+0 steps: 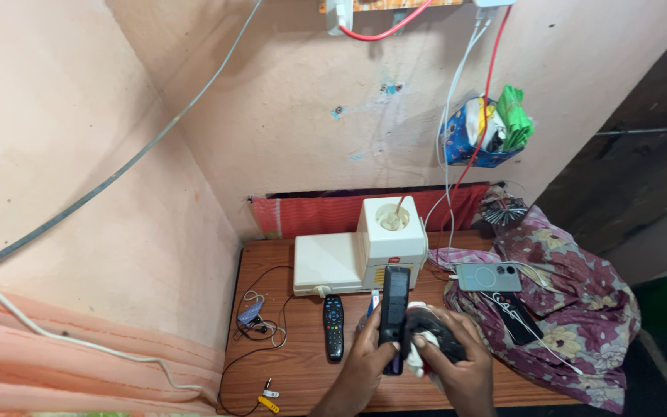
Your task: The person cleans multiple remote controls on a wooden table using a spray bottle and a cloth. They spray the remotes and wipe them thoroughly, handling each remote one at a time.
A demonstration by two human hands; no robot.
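Observation:
My left hand [363, 363] grips a long black remote control [394, 316], held upright over the wooden table [303, 363]. My right hand [457, 363] presses a white cloth [418, 357] against the remote's lower right side; a dark rounded object sits in the same hand, unclear what. A second black remote [334, 327] lies flat on the table just left of my left hand.
A white mixer base [364, 251] stands at the table's back. A floral cloth [573, 309] with two phones [488, 276] lies right. Thin cables and small items [256, 316] lie at the table's left. Pink walls close in left and behind; a hanging bag [488, 127] is on the wall.

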